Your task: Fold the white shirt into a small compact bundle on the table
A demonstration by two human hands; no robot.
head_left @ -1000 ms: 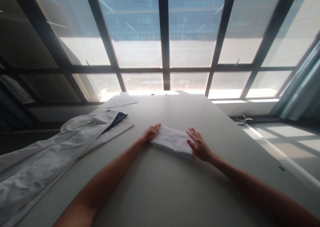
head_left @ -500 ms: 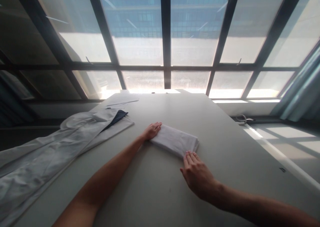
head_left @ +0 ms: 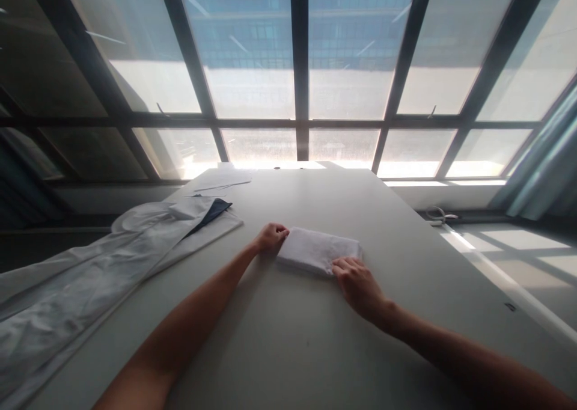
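A folded white cloth [head_left: 315,249], stacked in layers into a flat oblong, lies on the white table [head_left: 270,320]. At its left end, my left hand [head_left: 271,238] is closed, thumb and fingertips pinching the far left corner. My right hand [head_left: 359,285] has its fingers curled over the near right edge of the cloth, and the fingers look closed on it. The fingertips of that hand are partly hidden against the fabric.
To the left, a large heap of pale cloth [head_left: 112,266] with a dark blue piece [head_left: 214,214] spreads over the table's edge. Paper sheets [head_left: 220,180] lie farther back. Tall windows [head_left: 252,91] stand beyond the table. A looped white cable [head_left: 437,216] is at the right.
The folded cloth has turned slightly, its near right end shifting away from me. My left fingers went from lying flat to pinching the corner. My right hand moved forward and its fingers curled.
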